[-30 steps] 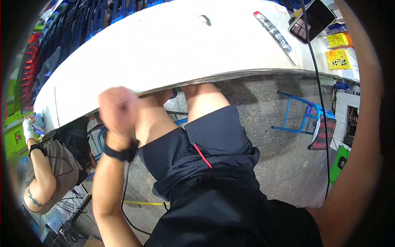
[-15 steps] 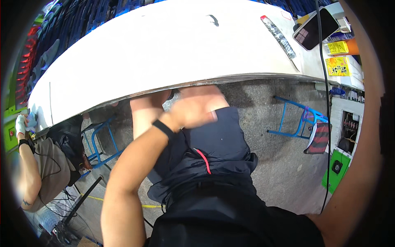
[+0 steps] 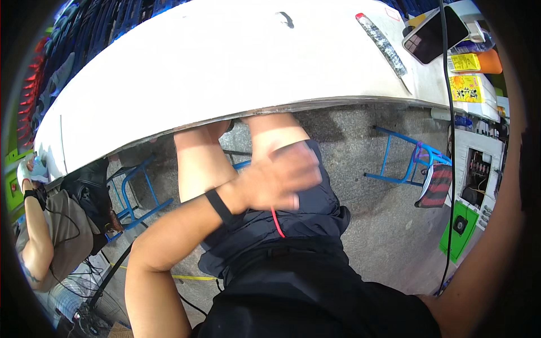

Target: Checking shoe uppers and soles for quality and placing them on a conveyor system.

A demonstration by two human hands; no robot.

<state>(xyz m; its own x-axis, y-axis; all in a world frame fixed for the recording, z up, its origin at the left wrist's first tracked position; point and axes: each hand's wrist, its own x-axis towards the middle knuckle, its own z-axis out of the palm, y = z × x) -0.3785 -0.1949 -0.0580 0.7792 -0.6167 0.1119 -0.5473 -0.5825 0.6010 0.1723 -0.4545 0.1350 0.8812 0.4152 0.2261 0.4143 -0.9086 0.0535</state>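
My left hand (image 3: 279, 177) hovers over my lap, above dark shorts (image 3: 304, 208) with a red drawstring (image 3: 277, 222). Its thumb stands apart from the fingers, which look stretched out though smeared by motion, and no object shows in it. A black band (image 3: 220, 206) circles that wrist. My right arm (image 3: 479, 236) runs up the right rim of the picture; its hand lies outside the view. Beyond my knees stretches a white table (image 3: 214, 73). On it lies a slim tool (image 3: 381, 45) with a red end, a mottled black-and-white grip and a thin pointed tip.
At the table's right are a phone (image 3: 435, 35), yellow packets (image 3: 466, 88) and a hanging black cable (image 3: 449, 141). Blue metal stools (image 3: 403, 158) stand on the floor. Another person's gloved hand (image 3: 26, 170) is at far left. Blue racks line the back.
My left hand has moved slightly right and nearer my body, with its fingers now more spread. The view has shifted a little; the things on the table lie as before.
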